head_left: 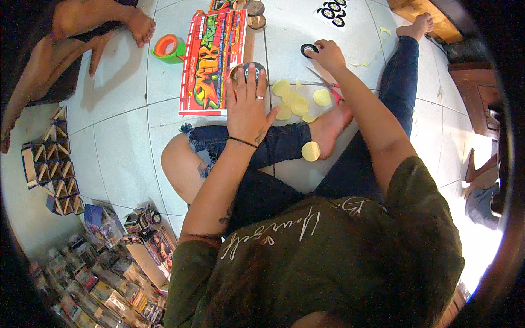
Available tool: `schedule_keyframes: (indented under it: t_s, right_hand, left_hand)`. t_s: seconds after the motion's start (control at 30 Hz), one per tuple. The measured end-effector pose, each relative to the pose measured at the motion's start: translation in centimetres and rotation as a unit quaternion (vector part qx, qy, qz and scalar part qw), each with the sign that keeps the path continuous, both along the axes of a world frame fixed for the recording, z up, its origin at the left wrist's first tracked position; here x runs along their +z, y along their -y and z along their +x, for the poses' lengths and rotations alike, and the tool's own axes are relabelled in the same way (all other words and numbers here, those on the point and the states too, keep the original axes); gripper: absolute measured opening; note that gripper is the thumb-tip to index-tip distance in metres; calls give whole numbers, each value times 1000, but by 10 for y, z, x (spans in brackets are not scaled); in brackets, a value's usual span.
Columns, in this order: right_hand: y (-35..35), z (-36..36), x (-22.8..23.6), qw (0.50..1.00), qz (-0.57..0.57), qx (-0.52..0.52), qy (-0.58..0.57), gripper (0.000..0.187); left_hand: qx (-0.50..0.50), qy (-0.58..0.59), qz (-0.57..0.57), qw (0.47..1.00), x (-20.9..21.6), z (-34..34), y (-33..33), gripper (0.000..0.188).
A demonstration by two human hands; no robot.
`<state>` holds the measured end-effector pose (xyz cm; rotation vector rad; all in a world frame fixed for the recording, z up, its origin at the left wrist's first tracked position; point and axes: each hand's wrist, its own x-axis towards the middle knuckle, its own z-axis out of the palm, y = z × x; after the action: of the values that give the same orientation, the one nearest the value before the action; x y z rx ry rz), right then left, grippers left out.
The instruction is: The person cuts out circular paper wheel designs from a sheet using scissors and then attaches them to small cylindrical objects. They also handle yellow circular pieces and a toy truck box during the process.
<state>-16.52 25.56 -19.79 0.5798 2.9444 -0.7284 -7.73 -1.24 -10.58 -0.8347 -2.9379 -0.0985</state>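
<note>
My left hand (pixel 249 106) lies with its fingers stretched out over a round wheel piece (pixel 252 72) with a black and white wheel print. That piece is against the side of a toy truck body (pixel 210 68) covered in bright red, yellow and green print. Further right, my right hand (pixel 330 56) pinches the edge of a round black wheel sticker (pixel 308 50) just over the floor tiles. Several pale yellow paper circles (pixel 295 104) lie between my hands and my bare foot. Scissors (pixel 334 94) with red handles rest beside them, partly hidden by my right forearm.
A green and orange tape roll (pixel 168 48) sits left of the truck body. Brown wooden discs (pixel 256 15) and a sheet of wheel stickers (pixel 332 12) lie beyond. Another person's foot (pixel 141 27) is at upper left. Stacked wooden pieces (pixel 52 164) and wrapped packages (pixel 98 279) stand at left.
</note>
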Motion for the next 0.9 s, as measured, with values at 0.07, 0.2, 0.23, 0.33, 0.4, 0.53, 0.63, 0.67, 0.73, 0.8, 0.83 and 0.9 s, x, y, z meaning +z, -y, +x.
schedule_keyframes:
  t_s: [0.07,0.2,0.23,0.33,0.4,0.53,0.63,0.67,0.73,0.8,0.83,0.9]
  right_hand:
    - [3,-2,-5,998,52,24,-22,45]
    - [-2,-11,-16,999,30,-5,-21,34]
    - [-6,-12,-20,999,12,-11,-30,31]
    - [-23,-15,-30,993,-114,-25,-20,21]
    - [-31,-10,-31,981,-183,-56,-30,21]
    - [-26,15,5,964,-222,-93,-115,16]
    - [4,60,58,932,-282,-22,-227,11]
    - [17,83,74,921,-247,65,-295,14]
    - [37,123,105,883,-156,231,-379,19]
    - [49,149,128,839,-112,349,-403,23]
    - [52,159,137,826,-124,381,-397,24]
    - [56,165,150,819,-138,389,-399,26]
  left_hand:
    - [2,2,-2,1000,2,0,-1,83]
    - [-2,-5,6,1000,4,1,-1,83]
    - [-2,-5,4,1000,4,1,-1,84]
    - [-6,-6,5,1000,6,1,0,85]
    - [-5,-3,14,1000,8,1,0,85]
    - [-41,-56,136,988,19,10,0,81]
    - [-48,79,365,926,28,26,-9,66]
    - [-9,215,457,863,29,35,-19,60]
    - [66,444,611,652,33,45,-28,48]
    - [115,589,716,356,38,50,-34,36]
    - [125,566,708,405,40,54,-35,33]
    - [96,492,711,494,45,62,-34,28]
